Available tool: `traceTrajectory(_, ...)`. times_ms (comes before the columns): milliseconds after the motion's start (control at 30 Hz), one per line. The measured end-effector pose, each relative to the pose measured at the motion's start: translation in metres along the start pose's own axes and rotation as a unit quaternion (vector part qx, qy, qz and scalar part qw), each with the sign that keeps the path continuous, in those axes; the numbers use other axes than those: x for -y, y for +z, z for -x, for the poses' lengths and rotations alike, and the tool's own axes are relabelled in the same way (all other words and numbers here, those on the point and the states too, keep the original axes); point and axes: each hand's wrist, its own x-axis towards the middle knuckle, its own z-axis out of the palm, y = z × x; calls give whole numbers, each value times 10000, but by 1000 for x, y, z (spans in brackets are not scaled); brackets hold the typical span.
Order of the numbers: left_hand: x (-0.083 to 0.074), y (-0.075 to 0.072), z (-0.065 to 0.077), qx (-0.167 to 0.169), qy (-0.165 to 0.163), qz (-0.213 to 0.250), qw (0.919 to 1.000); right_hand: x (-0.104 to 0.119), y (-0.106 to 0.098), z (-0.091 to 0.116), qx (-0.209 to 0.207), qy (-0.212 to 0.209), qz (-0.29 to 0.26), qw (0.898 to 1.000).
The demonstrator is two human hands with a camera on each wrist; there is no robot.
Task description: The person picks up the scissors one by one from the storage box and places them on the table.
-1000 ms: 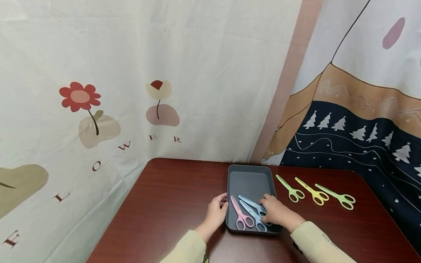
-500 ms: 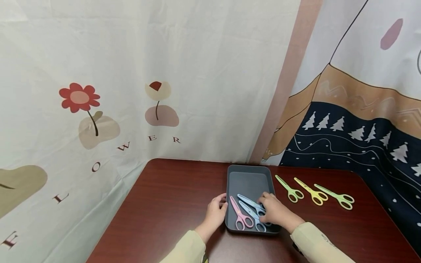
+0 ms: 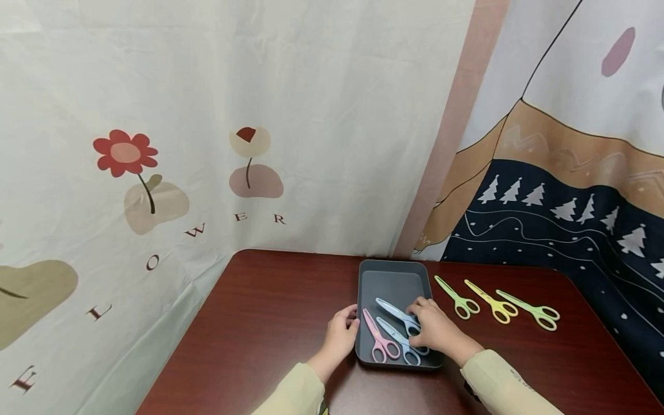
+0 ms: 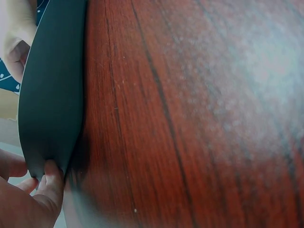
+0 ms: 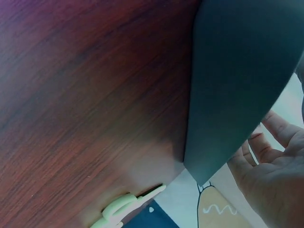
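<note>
On the table stands a dark grey rectangular tray (image 3: 394, 282) holding a pair of pink scissors (image 3: 372, 325) and two light-blue pairs. My left hand (image 3: 339, 334) holds the tray's left side; the left wrist view shows a finger against the outer wall and others at the rim. Inside the tray's right part, my right hand (image 3: 436, 328) grips the upper blue scissors (image 3: 391, 309) by the handle end, which it partly hides. Beside these lies the lower blue scissors (image 3: 392, 330), close under the fingers. The right wrist view shows my right hand (image 5: 280, 175) behind the tray wall.
Right of the tray lie three scissors in a row: green (image 3: 456, 297), yellow (image 3: 485, 295) and light green (image 3: 529, 307). The reddish-brown table (image 3: 280, 311) ends at a printed white curtain (image 3: 332, 115) behind. A dark printed curtain (image 3: 519, 242) hangs at the right.
My right hand has shifted slightly away from me, and the upper blue scissors have moved with it, parting from the lower blue pair. My left hand and the tray stay put.
</note>
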Motion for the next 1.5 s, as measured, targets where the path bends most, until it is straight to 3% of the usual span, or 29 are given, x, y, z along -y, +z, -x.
traceTrajectory(733,-2,-1,1,-64,113,74,9999,-6,-20,4,-452,-121,177,9987)
traceTrajectory(1500,-1,1,0,-72,83,75,9999,-32,-45,18,-902,391,-48,9951)
